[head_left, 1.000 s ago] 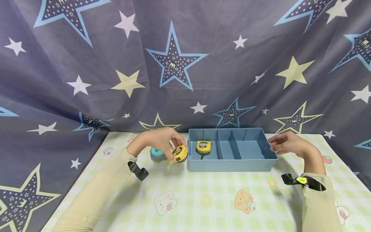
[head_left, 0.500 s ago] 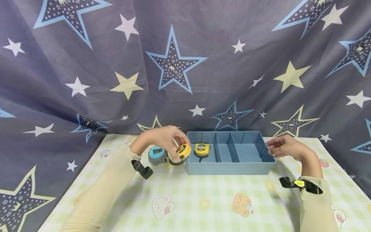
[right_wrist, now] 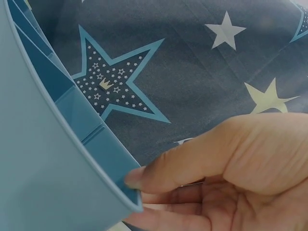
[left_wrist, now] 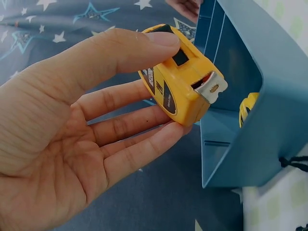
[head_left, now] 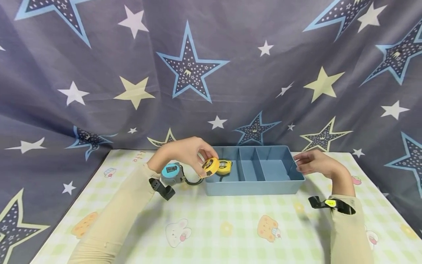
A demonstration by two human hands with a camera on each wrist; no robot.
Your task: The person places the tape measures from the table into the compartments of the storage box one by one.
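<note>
My left hand [head_left: 188, 151] holds a yellow tape measure [head_left: 211, 167] between thumb and fingers, raised over the left rim of the blue divided box [head_left: 254, 188]. In the left wrist view, the metal hook [left_wrist: 212, 88] sticks out of the held tape measure's mouth. A second yellow tape measure [head_left: 225, 167] lies in the box's left compartment, partly covered by the held one in the head view. At the box's right end, my right hand [head_left: 316, 163] pinches the end wall, with the thumb [right_wrist: 144, 180] inside the rim and the fingers outside.
A turquoise and grey tape measure [head_left: 171, 173] stands on the checked tablecloth [head_left: 227, 242], left of the box. Its black strap [head_left: 192, 182] reaches toward the box. Two dividers split the box. A starry curtain [head_left: 237, 91] hangs behind the table.
My left hand has lifted the yellow tape measure off the table and carried it right, over the box's left rim. My right hand keeps its hold on the box. The head view has shifted slightly.
</note>
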